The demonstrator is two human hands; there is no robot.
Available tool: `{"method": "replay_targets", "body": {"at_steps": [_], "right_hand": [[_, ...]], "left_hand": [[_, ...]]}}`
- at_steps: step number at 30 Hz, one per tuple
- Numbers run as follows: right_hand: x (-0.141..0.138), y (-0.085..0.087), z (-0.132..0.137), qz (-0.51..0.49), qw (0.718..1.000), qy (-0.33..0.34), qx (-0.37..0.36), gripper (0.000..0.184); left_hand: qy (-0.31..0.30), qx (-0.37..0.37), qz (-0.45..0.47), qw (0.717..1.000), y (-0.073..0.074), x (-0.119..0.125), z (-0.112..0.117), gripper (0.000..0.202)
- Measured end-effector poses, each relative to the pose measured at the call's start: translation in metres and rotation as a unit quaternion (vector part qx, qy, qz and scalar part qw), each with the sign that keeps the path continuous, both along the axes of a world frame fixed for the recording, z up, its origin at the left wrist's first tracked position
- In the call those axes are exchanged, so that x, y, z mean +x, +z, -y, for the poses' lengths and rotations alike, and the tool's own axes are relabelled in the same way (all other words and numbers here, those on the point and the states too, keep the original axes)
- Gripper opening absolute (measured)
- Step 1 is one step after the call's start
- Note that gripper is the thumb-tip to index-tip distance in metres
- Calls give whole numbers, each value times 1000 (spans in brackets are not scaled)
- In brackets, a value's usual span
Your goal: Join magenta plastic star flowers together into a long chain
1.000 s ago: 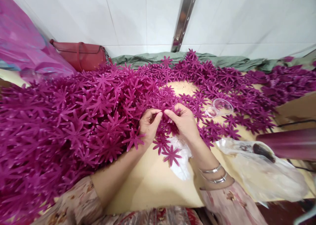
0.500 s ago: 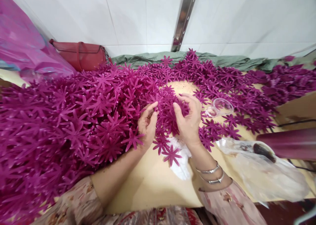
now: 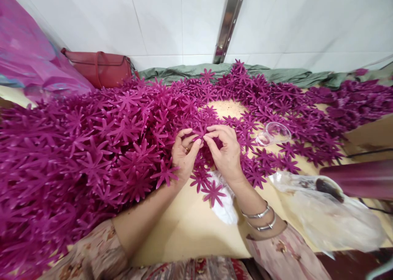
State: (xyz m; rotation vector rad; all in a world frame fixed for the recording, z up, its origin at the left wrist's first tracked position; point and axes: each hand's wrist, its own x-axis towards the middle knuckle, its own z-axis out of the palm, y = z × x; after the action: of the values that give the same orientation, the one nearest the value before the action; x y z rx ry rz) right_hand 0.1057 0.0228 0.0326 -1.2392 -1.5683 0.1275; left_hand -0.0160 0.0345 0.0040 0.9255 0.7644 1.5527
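Note:
A great heap of magenta star-shaped flower pieces (image 3: 92, 149) covers the left and back of the tan table (image 3: 190, 226). My left hand (image 3: 183, 155) and my right hand (image 3: 225, 153) meet at the heap's near edge. Both pinch the same magenta flower piece (image 3: 200, 133) between thumb and fingers. Two silver bangles (image 3: 260, 219) circle my right wrist. A single loose flower (image 3: 213, 192) lies on a white crumpled plastic bag (image 3: 225, 204) just below my hands.
A small clear cup (image 3: 273, 133) lies tipped to the right of my hands. A clear plastic bag (image 3: 325, 208) and a dark maroon roll (image 3: 359, 177) sit at the right. A red handbag (image 3: 101, 69), pink plastic (image 3: 27, 59) and green cloth (image 3: 276, 75) line the white tiled wall.
My right hand reached out into the flowers, then drew back to my left hand. Both hands now pinch one flower piece together.

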Motion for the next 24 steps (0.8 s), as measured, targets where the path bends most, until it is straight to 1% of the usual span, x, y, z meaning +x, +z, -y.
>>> {"method": "replay_targets", "body": {"at_steps": [2, 4, 6, 8, 12, 16, 21, 24], "right_hand": [[-1, 0, 0, 7, 1000, 2, -4, 12], [-1, 0, 0, -1, 1000, 7, -5, 8], [-1, -1, 0, -13, 1000, 12, -6, 3], [-2, -1, 1, -18, 1000, 16, -6, 8], [-2, -1, 1, -24, 1000, 18, -1, 4], [-1, -1, 0, -29, 999, 27, -5, 9], [0, -2, 0, -53, 998, 23, -14, 10], [1, -3, 0, -49, 998, 17, -28, 14]], "left_hand": [[7, -9, 4, 1000, -1, 0, -1, 51], [3, -14, 10, 1000, -2, 0, -1, 53], [-4, -15, 8, 1000, -2, 0, -1, 50], [-10, -15, -1, 1000, -2, 0, 0, 47], [-16, -11, 0, 1000, -2, 0, 0, 43], [-17, -6, 8, 1000, -2, 0, -1, 39], [-12, -8, -19, 1000, -2, -3, -3, 33], [-14, -10, -25, 1000, -3, -4, -4, 30]]}}
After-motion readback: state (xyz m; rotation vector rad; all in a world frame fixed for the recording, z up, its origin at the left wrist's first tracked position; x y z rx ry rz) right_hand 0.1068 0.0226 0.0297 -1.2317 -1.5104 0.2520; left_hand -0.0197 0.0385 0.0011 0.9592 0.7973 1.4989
